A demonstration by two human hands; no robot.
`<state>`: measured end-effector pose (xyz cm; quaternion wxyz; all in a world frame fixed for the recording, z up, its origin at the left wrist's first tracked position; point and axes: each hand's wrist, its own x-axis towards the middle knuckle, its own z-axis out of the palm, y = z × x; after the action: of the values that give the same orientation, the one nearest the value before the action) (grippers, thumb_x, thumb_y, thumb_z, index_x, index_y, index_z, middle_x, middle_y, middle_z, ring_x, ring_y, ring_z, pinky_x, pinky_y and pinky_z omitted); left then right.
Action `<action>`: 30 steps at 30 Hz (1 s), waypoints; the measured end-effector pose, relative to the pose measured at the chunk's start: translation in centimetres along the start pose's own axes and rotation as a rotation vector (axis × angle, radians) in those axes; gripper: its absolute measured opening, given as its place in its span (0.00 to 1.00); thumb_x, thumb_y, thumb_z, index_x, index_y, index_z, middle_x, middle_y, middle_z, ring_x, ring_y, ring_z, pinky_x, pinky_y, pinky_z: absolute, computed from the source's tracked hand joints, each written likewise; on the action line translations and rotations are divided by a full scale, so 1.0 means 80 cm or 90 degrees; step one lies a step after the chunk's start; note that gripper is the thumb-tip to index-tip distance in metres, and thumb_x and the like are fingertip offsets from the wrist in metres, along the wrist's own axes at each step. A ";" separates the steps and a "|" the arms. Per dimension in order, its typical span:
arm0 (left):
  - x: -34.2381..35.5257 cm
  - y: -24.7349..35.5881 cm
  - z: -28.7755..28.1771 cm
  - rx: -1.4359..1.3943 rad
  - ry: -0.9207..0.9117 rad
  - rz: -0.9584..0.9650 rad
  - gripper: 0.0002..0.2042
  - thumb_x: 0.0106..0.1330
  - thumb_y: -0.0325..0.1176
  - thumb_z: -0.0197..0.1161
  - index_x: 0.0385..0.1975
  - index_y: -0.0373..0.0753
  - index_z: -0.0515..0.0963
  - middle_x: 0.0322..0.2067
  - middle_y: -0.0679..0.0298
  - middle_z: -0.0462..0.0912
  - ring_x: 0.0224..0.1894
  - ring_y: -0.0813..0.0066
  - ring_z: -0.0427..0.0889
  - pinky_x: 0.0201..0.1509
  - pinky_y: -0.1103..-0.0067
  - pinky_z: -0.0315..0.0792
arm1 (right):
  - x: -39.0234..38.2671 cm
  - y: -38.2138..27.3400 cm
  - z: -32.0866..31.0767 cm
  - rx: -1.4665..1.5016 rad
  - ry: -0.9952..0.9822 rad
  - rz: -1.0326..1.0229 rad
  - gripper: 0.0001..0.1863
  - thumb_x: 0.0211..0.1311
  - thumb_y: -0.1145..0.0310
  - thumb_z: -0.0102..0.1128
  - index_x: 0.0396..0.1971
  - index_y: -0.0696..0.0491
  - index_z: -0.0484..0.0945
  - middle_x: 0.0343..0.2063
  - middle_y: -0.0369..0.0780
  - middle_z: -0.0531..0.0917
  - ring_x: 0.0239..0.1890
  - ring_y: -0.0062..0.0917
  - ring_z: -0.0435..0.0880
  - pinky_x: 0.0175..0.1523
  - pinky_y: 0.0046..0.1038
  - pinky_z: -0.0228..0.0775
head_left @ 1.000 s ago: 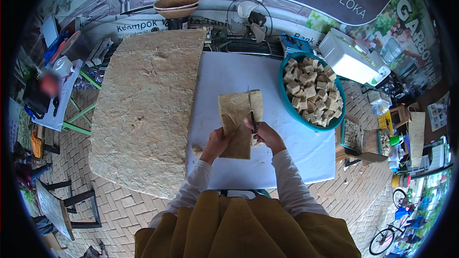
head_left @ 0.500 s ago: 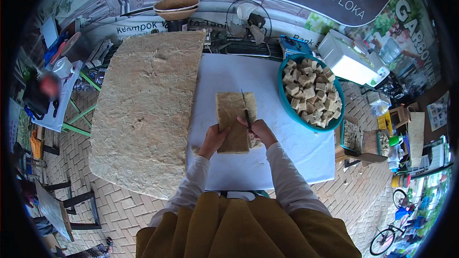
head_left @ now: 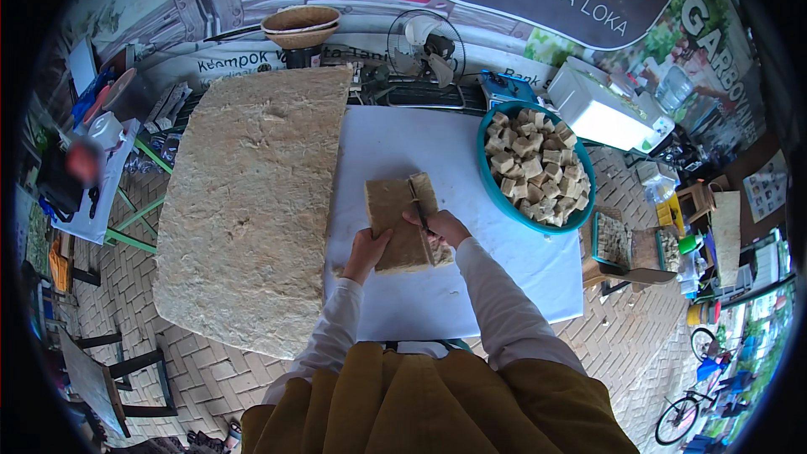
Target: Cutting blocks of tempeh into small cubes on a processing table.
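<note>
A tan fibrous slab piece [head_left: 393, 217] lies on the white table [head_left: 420, 303]. My left hand [head_left: 368, 248] presses on its near left corner. My right hand [head_left: 439, 225] grips a dark knife [head_left: 418, 207] whose blade runs along a cut that parts a narrow strip [head_left: 427, 193] on the right side. Small cut cubes lie by my right hand at the slab's near right corner.
A very large tan fibrous slab [head_left: 252, 202] covers the left part of the table. A teal bowl [head_left: 580, 202] full of cut cubes stands to the right. Behind are a fan [head_left: 424, 42], a woven basket [head_left: 300, 25] and a white box [head_left: 601, 109]. Brick paving surrounds the table.
The slab piece and both hands have shifted slightly nearer and to the left. The knife has come back along the cut on the right side.
</note>
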<state>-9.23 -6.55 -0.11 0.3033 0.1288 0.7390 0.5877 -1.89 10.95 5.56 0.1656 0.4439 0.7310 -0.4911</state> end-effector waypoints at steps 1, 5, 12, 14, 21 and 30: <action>0.001 -0.002 -0.001 -0.003 0.002 0.000 0.18 0.55 0.38 0.62 0.32 0.23 0.76 0.27 0.55 0.81 0.31 0.71 0.79 0.34 0.76 0.70 | 0.001 -0.001 -0.001 -0.003 -0.019 0.002 0.34 0.34 0.32 0.64 0.02 0.47 0.63 0.04 0.30 0.64 0.07 0.16 0.59 0.15 0.22 0.48; 0.004 -0.007 -0.004 -0.033 -0.005 0.007 0.18 0.56 0.39 0.62 0.32 0.25 0.76 0.25 0.58 0.80 0.29 0.74 0.78 0.32 0.77 0.70 | 0.003 -0.003 -0.004 -0.001 -0.064 0.012 0.33 0.33 0.32 0.65 0.04 0.47 0.64 0.05 0.31 0.65 0.07 0.15 0.59 0.13 0.21 0.46; -0.015 0.007 -0.028 -0.201 -0.067 -0.023 0.18 0.57 0.40 0.61 0.35 0.28 0.77 0.29 0.65 0.79 0.30 0.80 0.74 0.34 0.83 0.67 | -0.020 -0.002 -0.014 -0.035 -0.076 -0.002 0.31 0.32 0.37 0.69 0.08 0.50 0.67 0.08 0.34 0.69 0.08 0.16 0.62 0.14 0.20 0.48; -0.026 0.008 -0.037 -0.248 -0.083 -0.023 0.17 0.56 0.39 0.61 0.36 0.28 0.77 0.30 0.64 0.78 0.32 0.80 0.74 0.37 0.83 0.67 | -0.035 0.003 -0.023 -0.170 -0.057 -0.071 0.31 0.30 0.38 0.70 0.08 0.51 0.68 0.08 0.35 0.69 0.08 0.18 0.63 0.15 0.22 0.52; -0.048 0.015 -0.047 -0.192 -0.101 -0.041 0.22 0.54 0.32 0.60 0.48 0.32 0.67 0.38 0.59 0.77 0.40 0.73 0.75 0.44 0.77 0.67 | -0.038 0.078 -0.039 -0.292 0.170 -0.139 0.35 0.26 0.38 0.71 0.15 0.61 0.75 0.17 0.46 0.78 0.24 0.37 0.78 0.35 0.32 0.68; -0.031 -0.010 -0.045 -0.497 -0.165 -0.120 0.25 0.59 0.26 0.57 0.56 0.38 0.57 0.43 0.57 0.73 0.41 0.65 0.78 0.44 0.69 0.74 | -0.119 0.122 -0.008 0.072 -0.134 -0.076 0.30 0.49 0.38 0.58 0.27 0.55 0.76 0.24 0.36 0.78 0.26 0.18 0.76 0.28 0.21 0.68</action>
<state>-9.28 -10.98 0.30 0.4725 0.0092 0.4251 0.7720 11.40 8.12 6.73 0.1862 0.3544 0.7059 -0.5844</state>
